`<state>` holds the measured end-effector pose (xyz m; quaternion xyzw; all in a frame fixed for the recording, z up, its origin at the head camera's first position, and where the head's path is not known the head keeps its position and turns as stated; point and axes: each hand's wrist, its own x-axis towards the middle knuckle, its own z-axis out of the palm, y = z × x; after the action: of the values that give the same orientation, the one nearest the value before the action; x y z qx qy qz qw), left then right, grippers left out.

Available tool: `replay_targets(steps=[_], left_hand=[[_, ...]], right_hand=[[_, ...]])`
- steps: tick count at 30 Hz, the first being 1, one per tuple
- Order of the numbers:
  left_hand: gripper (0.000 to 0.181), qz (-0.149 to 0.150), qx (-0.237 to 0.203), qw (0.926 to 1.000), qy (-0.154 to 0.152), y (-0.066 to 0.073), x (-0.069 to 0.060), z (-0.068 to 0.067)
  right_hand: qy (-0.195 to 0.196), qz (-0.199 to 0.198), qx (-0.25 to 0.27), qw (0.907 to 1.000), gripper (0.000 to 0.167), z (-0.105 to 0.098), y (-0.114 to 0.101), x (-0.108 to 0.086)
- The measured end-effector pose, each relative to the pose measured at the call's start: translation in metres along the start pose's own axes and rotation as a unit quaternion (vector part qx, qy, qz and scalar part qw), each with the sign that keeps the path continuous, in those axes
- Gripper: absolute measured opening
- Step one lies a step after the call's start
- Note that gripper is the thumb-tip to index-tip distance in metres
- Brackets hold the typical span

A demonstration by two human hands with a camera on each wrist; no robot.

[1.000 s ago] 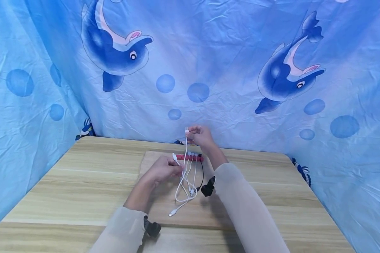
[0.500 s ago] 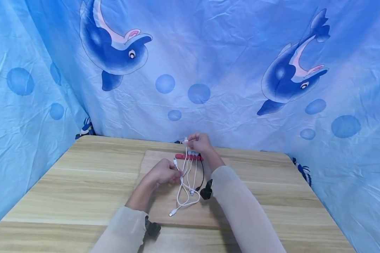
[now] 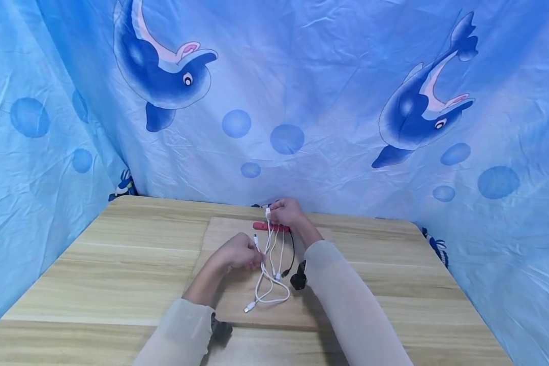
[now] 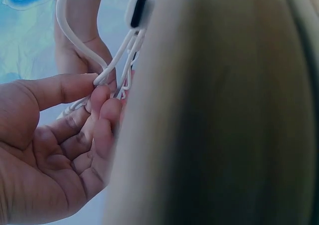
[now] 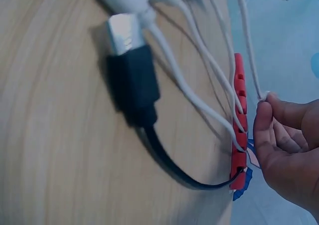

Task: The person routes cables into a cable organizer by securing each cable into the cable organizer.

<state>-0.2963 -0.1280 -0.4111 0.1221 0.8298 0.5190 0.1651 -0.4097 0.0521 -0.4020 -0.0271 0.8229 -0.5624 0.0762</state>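
My right hand (image 3: 287,212) pinches a white charging cable just below its plug (image 3: 268,210), above the red cable holder (image 3: 258,225) at the back of the board. In the right wrist view, thumb and forefinger of that hand (image 5: 289,140) meet on the cable beside the slotted red strip (image 5: 239,93). Lower and to the left, my left hand (image 3: 240,252) pinches the white cable's lower length, and a connector (image 4: 138,10) sticks up near it. Several white cables and a black cable (image 3: 293,251) run from the strip towards me. A looped white cable ends in a plug (image 3: 249,307).
A thin wooden board (image 3: 229,305) lies on the wood-grain table (image 3: 96,274). The black cable's metal-tipped plug (image 5: 132,80) lies near the right wrist camera. A blue dolphin-print curtain (image 3: 329,91) hangs behind the table and along both sides.
My right hand has come down with the plug, from well above the red holder to just over it. My left hand has dropped slightly with the cable.
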Motion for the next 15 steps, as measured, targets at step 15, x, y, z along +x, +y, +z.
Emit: replay_targets(steps=[15], left_hand=[[0.019, -0.005, 0.039, 0.9992, 0.006, -0.0039, -0.0045, -0.0009]], right_hand=[[0.017, -0.016, -0.162, 0.9865, 0.013, 0.0040, -0.0010, -0.0055]])
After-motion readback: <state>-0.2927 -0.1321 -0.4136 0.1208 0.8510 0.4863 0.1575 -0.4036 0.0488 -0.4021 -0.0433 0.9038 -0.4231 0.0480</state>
